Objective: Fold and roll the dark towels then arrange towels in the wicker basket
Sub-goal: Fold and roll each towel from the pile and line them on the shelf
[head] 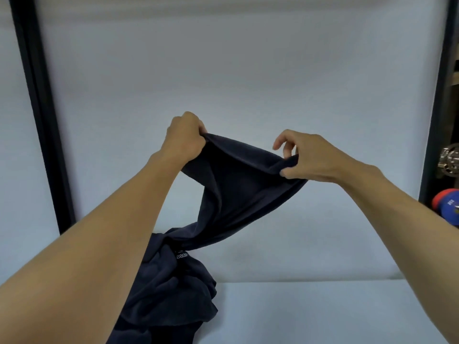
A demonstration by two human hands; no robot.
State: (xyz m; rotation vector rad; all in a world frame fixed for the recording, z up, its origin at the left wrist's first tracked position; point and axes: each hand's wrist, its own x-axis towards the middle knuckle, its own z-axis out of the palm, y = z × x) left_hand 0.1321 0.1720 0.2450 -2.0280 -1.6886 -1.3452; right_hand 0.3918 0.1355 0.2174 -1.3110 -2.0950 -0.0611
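Note:
A dark navy towel [233,184] hangs in the air between both hands, raised in front of a pale wall. My left hand [185,136] grips its upper left edge in a fist. My right hand [304,157] pinches the upper right edge between thumb and fingers, with the index finger lifted. The towel sags between the hands and trails down to a crumpled heap of dark cloth [169,294] on the white table [310,314], where a small label shows. My left forearm hides part of that heap. No wicker basket is in view.
A black vertical frame post [39,115] stands at the left, another [439,100] at the right. Past the right post sit a metal object [449,158] and a red and blue item [447,203]. The table meets the wall along a seam.

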